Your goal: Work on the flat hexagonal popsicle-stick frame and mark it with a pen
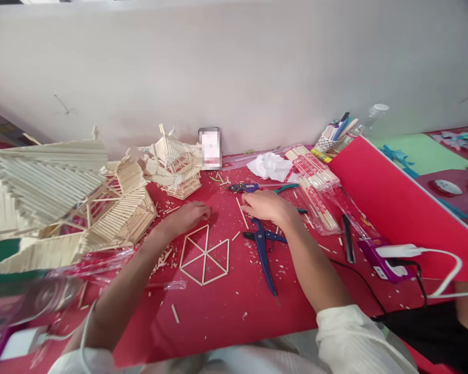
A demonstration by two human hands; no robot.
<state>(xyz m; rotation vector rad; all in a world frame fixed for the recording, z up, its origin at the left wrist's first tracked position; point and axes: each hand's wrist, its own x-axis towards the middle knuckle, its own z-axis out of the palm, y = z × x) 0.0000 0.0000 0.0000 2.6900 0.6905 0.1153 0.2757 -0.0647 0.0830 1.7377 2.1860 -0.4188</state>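
My left hand is closed above the red table, fingers pressed together; whatever they hold is hidden. Just below it lies a flat wheel-like frame of thin wooden sticks, with spokes meeting at its middle and a gap in the outer edge at the top. My right hand has its fingers curled down beside a loose thin stick; whether they grip anything cannot be seen. Beyond it lies a blue tool with a dark front end. Under the right wrist rests a blue plier-like hand tool.
Stick-built model buildings stand left: a large roofed one and a small pavilion. A phone leans on the wall. Right are packaged sticks, crumpled tissue, a red board and a purple power strip. Wood scraps litter the table.
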